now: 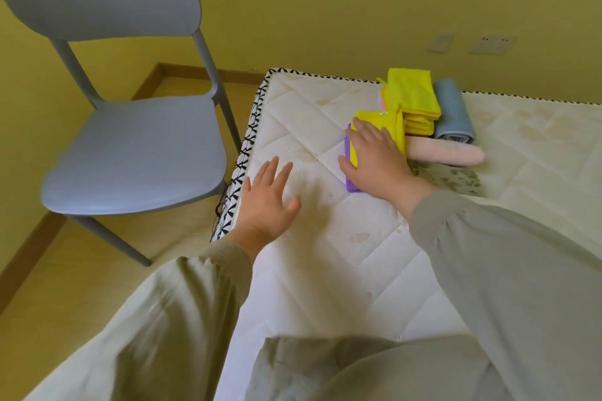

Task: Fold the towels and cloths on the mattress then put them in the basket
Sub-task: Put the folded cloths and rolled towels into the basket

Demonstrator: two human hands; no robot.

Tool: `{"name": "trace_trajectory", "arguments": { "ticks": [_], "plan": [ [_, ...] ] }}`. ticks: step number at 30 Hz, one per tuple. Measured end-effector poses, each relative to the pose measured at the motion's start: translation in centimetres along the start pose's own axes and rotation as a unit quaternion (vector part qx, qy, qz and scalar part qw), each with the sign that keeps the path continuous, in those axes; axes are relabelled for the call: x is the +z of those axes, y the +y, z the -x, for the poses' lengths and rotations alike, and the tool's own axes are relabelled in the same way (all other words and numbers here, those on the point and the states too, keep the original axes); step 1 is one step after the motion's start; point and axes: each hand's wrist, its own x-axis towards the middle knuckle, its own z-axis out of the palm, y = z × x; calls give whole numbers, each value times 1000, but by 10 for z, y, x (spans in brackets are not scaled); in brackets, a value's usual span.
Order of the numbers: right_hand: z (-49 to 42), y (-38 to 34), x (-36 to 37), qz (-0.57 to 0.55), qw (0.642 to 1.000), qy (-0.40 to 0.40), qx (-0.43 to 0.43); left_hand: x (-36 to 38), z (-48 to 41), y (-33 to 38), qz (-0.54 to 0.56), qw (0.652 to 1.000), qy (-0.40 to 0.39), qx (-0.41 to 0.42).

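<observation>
My right hand (374, 159) lies flat with straight fingers on a small folded stack: a yellow cloth (387, 122) on top of a purple cloth (351, 182). Behind it sits a pile of folded yellow cloths (412, 96) with a pink edge showing at its left. A rolled grey-blue towel (452, 111) and a rolled pink towel (446, 153) lie to the right. My left hand (267, 202) hovers with fingers spread over the bare white mattress (325, 270), holding nothing. No basket is in view.
A grey plastic chair (130, 153) stands on the floor left of the mattress corner. A patterned greenish cloth (452, 181) lies flat beneath the rolled pink towel. The yellow wall with sockets (492, 44) runs behind the mattress.
</observation>
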Motion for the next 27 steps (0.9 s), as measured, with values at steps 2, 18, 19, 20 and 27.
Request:
{"name": "trace_trajectory", "arguments": {
  "ticks": [2, 18, 19, 20, 27],
  "plan": [
    [7, -14, -11, -2, 1000, 7, -1, -20, 3, 5, -29, 999, 22, 19],
    [91, -173, -209, -7, 988, 139, -61, -242, 147, 53, -185, 947, 257, 45],
    [101, -186, -219, -8, 987, 143, -65, -253, 162, 55, -191, 943, 268, 39],
    [112, -203, -230, -11, 986, 153, -73, -267, 182, 55, -201, 938, 279, 28],
    [141, -292, -281, -22, 974, 190, -123, -327, 279, 29, -234, 912, 334, -44]
  ]
}}
